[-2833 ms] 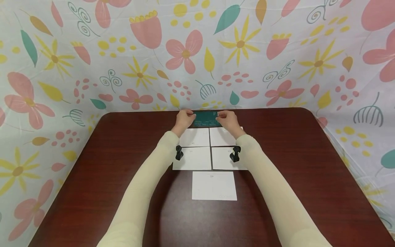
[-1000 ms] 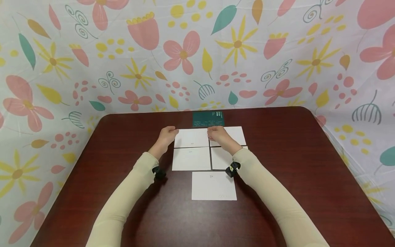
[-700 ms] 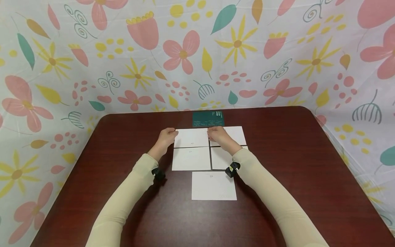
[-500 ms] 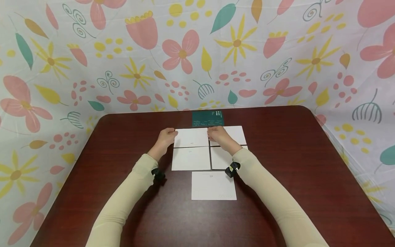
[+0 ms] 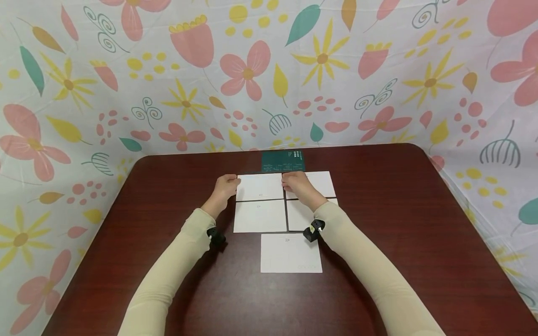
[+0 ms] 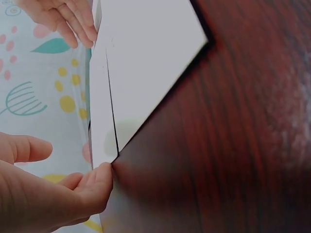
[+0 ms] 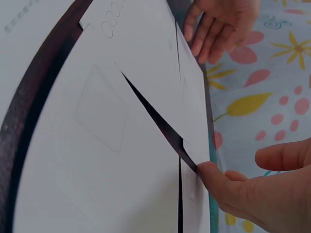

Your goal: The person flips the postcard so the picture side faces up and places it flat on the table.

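Five-card layout aside, the upper-left white postcard (image 5: 259,186) lies flat on the table between my two hands. My left hand (image 5: 225,187) is at its left edge; in the left wrist view the fingertips (image 6: 103,174) touch the card's edge while the thumb stands apart. At the right edge is my right hand (image 5: 299,185), its fingertips (image 7: 208,171) touching the border, thumb also held away. This hand partly covers the upper-right white postcard (image 5: 320,183). Just beyond lies a dark green card (image 5: 282,161) with pale print.
Two more white postcards form the nearer row, left (image 5: 259,216) and right (image 5: 299,217); the right sleeve partly hides the latter. Another white postcard (image 5: 291,256) lies closer to me. The brown table (image 5: 403,224) ends at a flowered cloth (image 5: 168,70).
Both hands have left the green card and come nearer to me, to the sides of the upper-left postcard. During the last second they have barely moved, and the view has shifted slightly.
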Demonstrator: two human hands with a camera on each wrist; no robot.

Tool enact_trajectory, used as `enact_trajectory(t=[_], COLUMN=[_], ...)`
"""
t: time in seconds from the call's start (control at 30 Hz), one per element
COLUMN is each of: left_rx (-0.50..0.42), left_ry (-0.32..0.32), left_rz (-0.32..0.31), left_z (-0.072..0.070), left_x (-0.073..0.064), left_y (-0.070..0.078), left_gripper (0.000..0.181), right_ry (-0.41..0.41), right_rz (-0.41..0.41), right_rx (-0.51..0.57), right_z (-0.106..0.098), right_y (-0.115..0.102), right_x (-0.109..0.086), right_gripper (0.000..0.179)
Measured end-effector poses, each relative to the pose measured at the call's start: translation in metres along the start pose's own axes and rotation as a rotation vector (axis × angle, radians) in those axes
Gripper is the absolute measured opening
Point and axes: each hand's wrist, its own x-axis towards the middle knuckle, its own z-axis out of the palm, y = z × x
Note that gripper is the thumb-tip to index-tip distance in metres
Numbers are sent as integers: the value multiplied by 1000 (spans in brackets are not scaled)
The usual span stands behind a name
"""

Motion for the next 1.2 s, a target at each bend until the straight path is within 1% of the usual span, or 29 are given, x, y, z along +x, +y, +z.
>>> enact_trajectory(t=[0.13, 0.27, 0.53, 0.73, 0.83, 1.0, 1.2], left_rx=[-25, -55, -90, -123, -128, -152, -154], left_ry=[9, 19, 49, 66, 70, 54, 35], left_rz=[2, 4, -9, -14, -11, -1, 25], left_z=[-2, -3, -5, -8, -11, -16, -18], left_x=[3, 5, 7, 9, 8, 8, 8], left_y=[-2, -3, -2, -1, 0, 0, 0], left_gripper=[45, 44, 43, 34, 31, 31, 32], right_ry=[26, 58, 129, 202, 216, 226, 228], right_rz=[3, -12, -23, -36, -38, -57, -74], right_rx=[43, 34, 34, 71, 101, 156, 186], right_z=[1, 2, 4, 3, 2, 2, 0], right_y=[1, 1, 0, -2, -3, -8, -12], right_x=[2, 3, 6, 7, 7, 6, 6], right_gripper=[47, 47, 43, 36, 33, 31, 29])
